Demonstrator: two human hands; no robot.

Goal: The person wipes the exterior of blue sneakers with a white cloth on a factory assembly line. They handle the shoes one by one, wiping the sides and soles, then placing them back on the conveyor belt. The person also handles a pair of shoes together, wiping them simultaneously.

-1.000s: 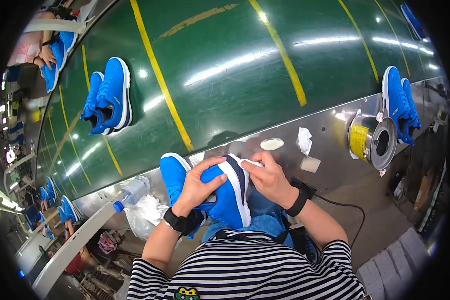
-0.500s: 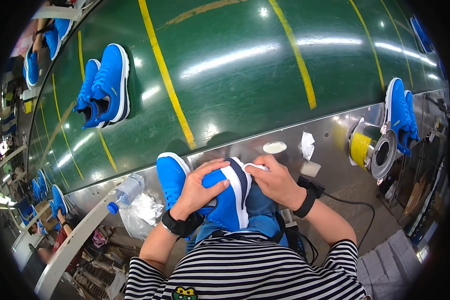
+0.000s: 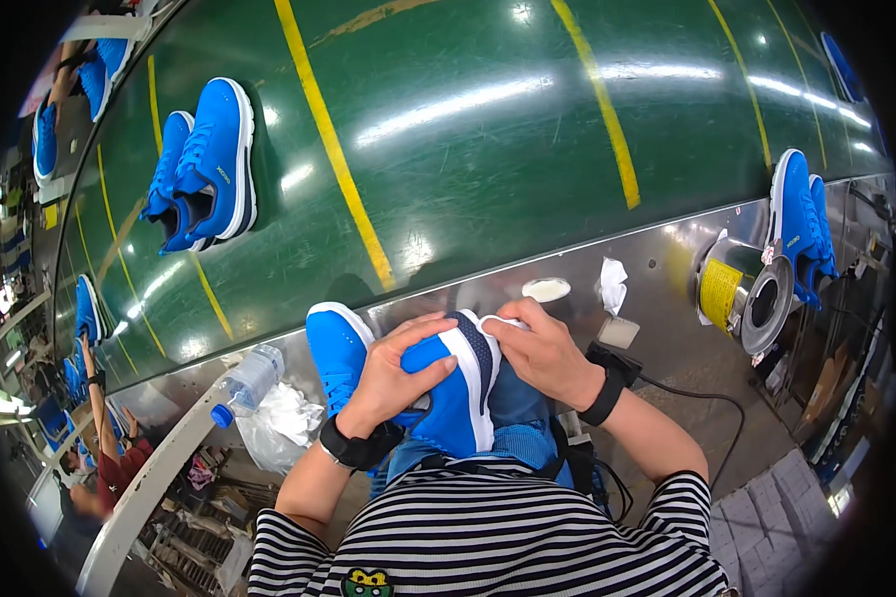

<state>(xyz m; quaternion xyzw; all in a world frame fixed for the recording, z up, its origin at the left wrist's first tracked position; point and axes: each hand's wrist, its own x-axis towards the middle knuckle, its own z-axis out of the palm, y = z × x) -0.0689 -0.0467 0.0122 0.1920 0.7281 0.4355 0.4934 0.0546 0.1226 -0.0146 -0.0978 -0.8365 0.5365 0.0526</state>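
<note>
Blue shoe (image 3: 446,416), curved white-edged textured sole (image 3: 483,352)

Upright head-worn fisheye view, looking steeply down and forward.
From above the striped shirt (image 3: 488,532) it takes in the left hand (image 3: 396,375) and right hand (image 3: 548,360) close below the middle, and farther off the green conveyor belt (image 3: 458,189) across the upper half, straight edges bowing toward the dark rim.
</note>
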